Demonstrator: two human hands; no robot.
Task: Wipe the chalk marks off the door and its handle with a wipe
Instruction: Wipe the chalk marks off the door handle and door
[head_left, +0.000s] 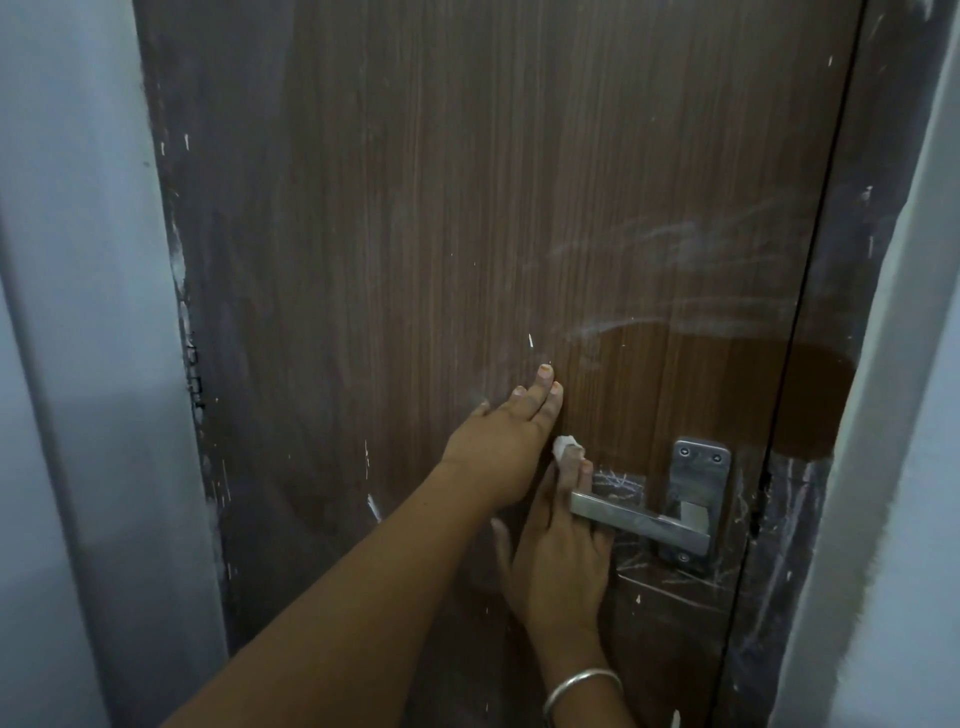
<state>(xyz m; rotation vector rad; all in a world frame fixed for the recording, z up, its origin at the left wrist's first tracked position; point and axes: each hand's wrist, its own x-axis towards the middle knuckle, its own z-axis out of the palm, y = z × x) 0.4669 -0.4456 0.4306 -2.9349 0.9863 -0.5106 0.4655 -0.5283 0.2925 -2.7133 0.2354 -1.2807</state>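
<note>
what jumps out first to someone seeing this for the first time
Two bare arms reach to a brown wooden door: the left hand lies flat on it, the right hand presses a white wipe beside the steel handle. White chalk marks scrawl around the handle, with smears higher up.

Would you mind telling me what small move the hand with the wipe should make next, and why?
Probably slide the right hand with the wipe rightward over the chalk scribbles just above the lever handle; those scribbles look unwiped and lie right beside it.

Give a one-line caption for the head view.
Left hand flat on the door; right hand presses a wipe beside the handle, chalk marks remaining.
</note>
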